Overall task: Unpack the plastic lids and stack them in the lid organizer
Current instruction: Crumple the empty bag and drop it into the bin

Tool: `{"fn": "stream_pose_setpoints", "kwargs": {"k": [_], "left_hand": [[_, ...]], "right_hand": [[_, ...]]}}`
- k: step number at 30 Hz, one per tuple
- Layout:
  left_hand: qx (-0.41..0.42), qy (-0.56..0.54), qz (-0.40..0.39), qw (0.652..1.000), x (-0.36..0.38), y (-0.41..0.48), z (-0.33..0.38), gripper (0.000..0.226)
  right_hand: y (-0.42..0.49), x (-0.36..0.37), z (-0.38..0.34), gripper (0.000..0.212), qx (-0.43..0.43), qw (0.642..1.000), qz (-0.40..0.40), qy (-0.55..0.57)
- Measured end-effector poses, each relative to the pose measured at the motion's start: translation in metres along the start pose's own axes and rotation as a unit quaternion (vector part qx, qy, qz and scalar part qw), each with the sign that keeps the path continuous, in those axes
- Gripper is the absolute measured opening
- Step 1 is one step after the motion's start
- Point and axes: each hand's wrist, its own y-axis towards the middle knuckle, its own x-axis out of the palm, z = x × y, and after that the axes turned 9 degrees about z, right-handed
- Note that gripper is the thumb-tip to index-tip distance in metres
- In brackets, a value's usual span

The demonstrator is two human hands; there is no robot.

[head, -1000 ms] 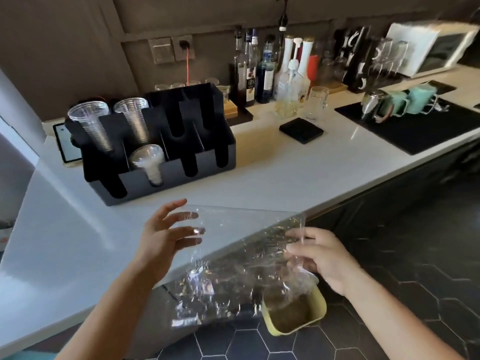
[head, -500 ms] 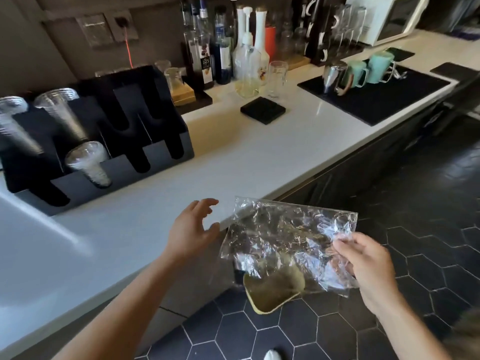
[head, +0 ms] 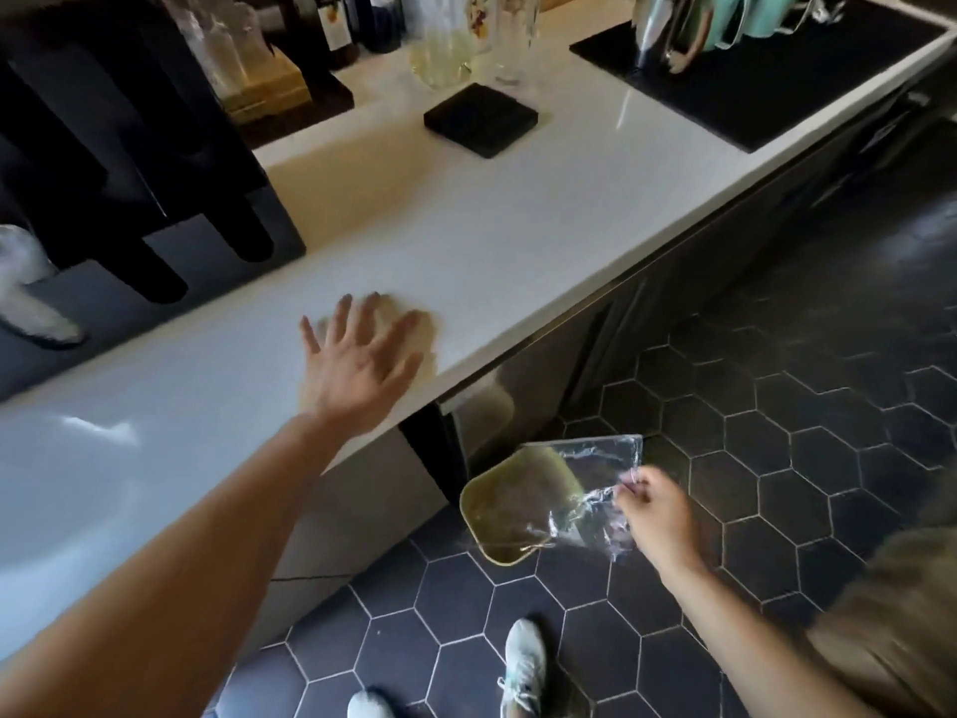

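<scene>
My right hand (head: 655, 515) pinches a crumpled clear plastic bag (head: 595, 479) low over a yellow-green bin (head: 497, 502) that stands on the floor by the counter. The bag looks empty. My left hand (head: 357, 362) is spread flat, fingers apart, on the white counter (head: 466, 241) near its front edge. The black lid organizer (head: 129, 163) stands at the left of the counter, with a stack of clear lids (head: 26, 292) in one slot at the far left edge of the view.
A black square pad (head: 481, 119), bottles and a glass jug (head: 445, 49) stand at the back of the counter. A black mat (head: 751, 80) with a metal pitcher and teal mugs lies at the right. Dark hexagon floor tiles and my shoes (head: 523, 665) are below.
My right hand has carried the bag down and right, over the bin. My left hand let go of the bag and now rests flat on the counter. The view has tilted down.
</scene>
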Motion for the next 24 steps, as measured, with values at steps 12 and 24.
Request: {"fn": "stream_pose_setpoints", "kwargs": {"k": [12, 24], "left_hand": [[-0.014, -0.029, 0.044, 0.999, 0.003, 0.003, 0.000, 0.047], [-0.019, -0.047, 0.082, 0.995, 0.007, 0.003, 0.002, 0.050]], "right_hand": [[0.068, 0.135, 0.070, 0.010, 0.219, 0.976, -0.003, -0.019], [0.076, 0.220, 0.109, 0.052, 0.235, 0.968, -0.024, -0.090]]}}
